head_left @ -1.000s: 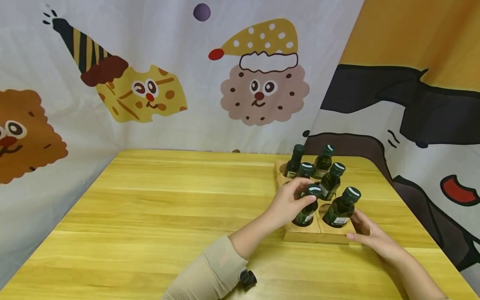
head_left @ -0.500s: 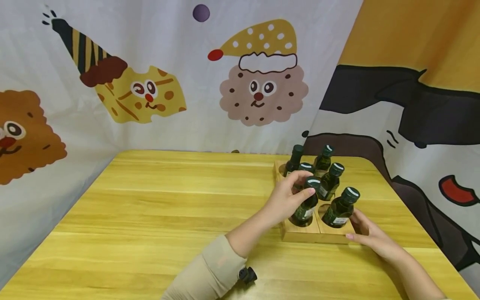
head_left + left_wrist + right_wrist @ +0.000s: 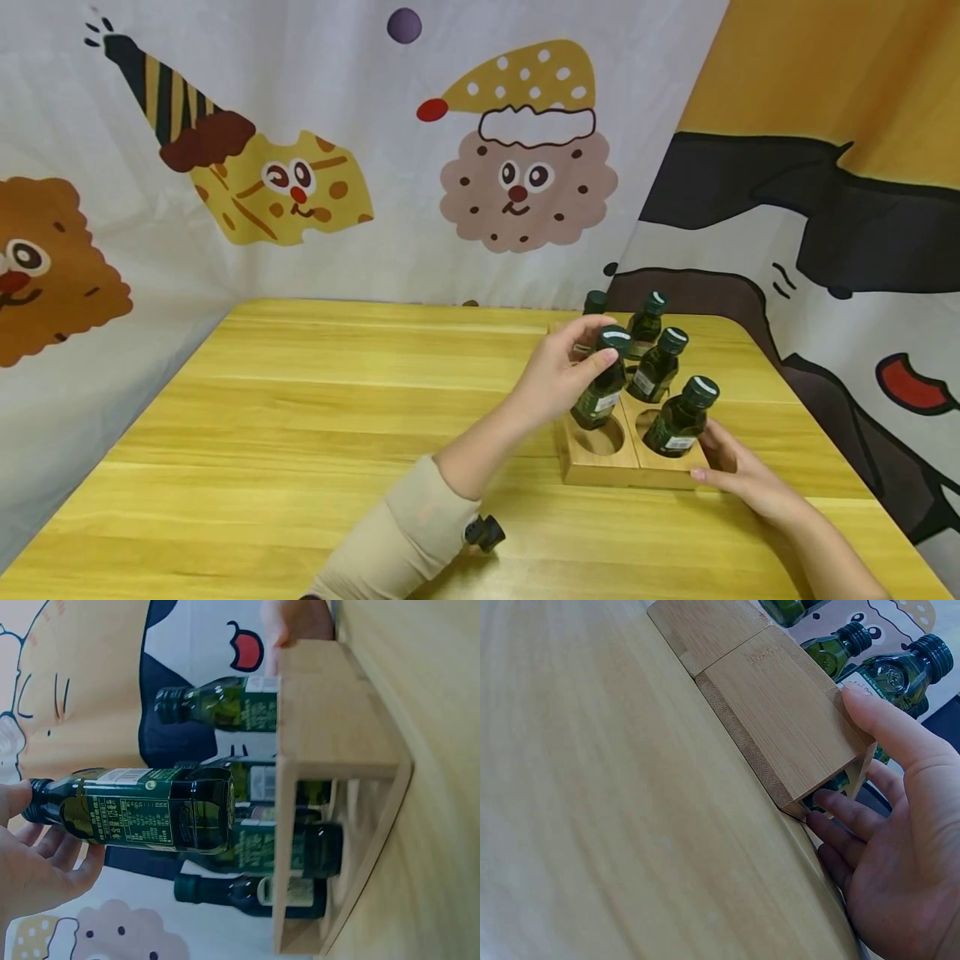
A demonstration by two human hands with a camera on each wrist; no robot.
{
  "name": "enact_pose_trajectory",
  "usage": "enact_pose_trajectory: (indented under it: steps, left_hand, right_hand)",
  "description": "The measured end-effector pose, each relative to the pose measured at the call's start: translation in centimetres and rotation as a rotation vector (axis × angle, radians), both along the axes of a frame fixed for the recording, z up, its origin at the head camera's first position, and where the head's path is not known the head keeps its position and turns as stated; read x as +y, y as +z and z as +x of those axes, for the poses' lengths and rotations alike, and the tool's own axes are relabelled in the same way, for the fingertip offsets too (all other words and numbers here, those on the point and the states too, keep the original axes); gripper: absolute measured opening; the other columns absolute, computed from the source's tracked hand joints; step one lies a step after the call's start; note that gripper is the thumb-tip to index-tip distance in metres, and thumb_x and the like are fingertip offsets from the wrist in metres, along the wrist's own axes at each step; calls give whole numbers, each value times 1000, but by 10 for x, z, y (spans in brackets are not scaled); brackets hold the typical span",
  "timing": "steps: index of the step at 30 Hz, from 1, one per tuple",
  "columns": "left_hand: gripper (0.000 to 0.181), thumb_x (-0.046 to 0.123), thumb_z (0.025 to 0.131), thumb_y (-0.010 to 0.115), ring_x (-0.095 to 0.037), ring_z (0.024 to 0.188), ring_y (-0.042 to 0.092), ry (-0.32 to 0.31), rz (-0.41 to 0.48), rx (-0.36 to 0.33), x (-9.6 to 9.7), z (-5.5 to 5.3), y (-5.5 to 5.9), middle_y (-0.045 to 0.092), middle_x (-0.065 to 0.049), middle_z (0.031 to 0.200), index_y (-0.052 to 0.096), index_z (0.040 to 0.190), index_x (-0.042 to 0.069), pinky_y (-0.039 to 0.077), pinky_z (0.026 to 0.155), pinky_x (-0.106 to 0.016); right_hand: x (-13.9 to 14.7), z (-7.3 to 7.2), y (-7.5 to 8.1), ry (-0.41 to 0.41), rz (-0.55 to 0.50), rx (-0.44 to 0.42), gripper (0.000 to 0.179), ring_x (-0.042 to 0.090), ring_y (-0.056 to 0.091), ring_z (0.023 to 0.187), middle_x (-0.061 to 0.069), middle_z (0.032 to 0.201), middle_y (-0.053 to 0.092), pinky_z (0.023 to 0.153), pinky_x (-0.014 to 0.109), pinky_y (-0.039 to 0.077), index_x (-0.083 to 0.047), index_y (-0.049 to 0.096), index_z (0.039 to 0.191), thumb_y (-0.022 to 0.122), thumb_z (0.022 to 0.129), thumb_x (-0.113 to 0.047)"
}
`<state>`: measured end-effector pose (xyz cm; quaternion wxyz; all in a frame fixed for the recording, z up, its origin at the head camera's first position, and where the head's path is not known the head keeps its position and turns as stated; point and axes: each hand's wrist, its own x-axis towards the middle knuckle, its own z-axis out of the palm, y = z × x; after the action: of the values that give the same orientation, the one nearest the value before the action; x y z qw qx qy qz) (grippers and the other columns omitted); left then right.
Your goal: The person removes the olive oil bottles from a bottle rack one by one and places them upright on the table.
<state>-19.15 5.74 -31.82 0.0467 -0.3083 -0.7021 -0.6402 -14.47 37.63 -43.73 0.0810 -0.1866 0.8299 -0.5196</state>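
My left hand (image 3: 551, 367) pinches a small dark green glass bottle (image 3: 600, 400) by its screw cap. The left wrist view shows this bottle (image 3: 150, 814) with its printed label, its base wholly out of the wooden bottle rack (image 3: 630, 477). Just below it lies the rack's bare front-left round hole (image 3: 598, 437). At the rack's front-right corner, my right hand (image 3: 738, 475) grips the wood, thumb over the top edge and fingers by the open end, as the right wrist view shows. Close to that hand, a similar bottle (image 3: 678, 423) stands in the front-right hole.
Several more green bottles stand in the rack behind, among them a middle-right bottle (image 3: 657, 367) and a far-right bottle (image 3: 647, 321). The rack sits on the right part of a yellow wooden table (image 3: 337, 433). A cartoon-printed curtain (image 3: 420, 225) hangs along the table's back edge.
My left hand has raised the bottle up out of the front-left hole and moved slightly back and left, leaving the hole exposed. My right hand stays at the rack's corner.
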Motion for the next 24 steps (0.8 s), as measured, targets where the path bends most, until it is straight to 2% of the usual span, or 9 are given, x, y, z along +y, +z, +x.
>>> enact_pose_trajectory:
  steps: [4, 10, 17, 19, 24]
  left_hand:
    - [33, 8, 95, 61, -10, 90, 58, 6, 6, 4, -9, -4, 8, 63, -4, 101, 56, 127, 4, 51, 75, -23]
    - [34, 5, 96, 58, -15, 97, 57, 1, 32, 20, -22, -15, 19, 61, -12, 107, 54, 129, 0, 51, 79, -25]
    - [34, 7, 98, 54, -17, 96, 58, 48, -3, 27, -35, -29, 26, 61, -12, 108, 52, 132, 2, 51, 80, -25]
    - [34, 7, 99, 53, -18, 97, 58, 55, -15, 25, -38, -33, 28, 60, -12, 109, 51, 133, 3, 50, 81, -25]
    - [35, 7, 100, 49, -20, 100, 55, 60, -24, 39, -46, -47, 29, 58, -14, 110, 48, 135, 1, 49, 82, -26]
  right_hand:
    - [0, 0, -1, -2, 1, 9, 74, -11, 34, 121, 37, 142, 28, 92, 10, 31, 4, 11, 151, 56, 92, 2]
    - [1, 0, -2, 6, -17, -4, 76, -12, 31, 122, 39, 144, 22, 93, 9, 29, 1, 10, 152, 56, 91, 2]
    - [2, 0, -3, 1, -17, -5, 76, -11, 33, 122, 24, 146, 29, 93, 10, 30, 0, 11, 152, 56, 91, 2]
    - [2, 0, -3, -1, -14, -3, 75, -10, 34, 122, 25, 145, 30, 93, 10, 31, 0, 11, 152, 56, 91, 2]
    - [1, -1, -3, -4, -12, -8, 76, -11, 34, 121, 38, 144, 25, 93, 10, 30, 0, 11, 152, 56, 91, 2]
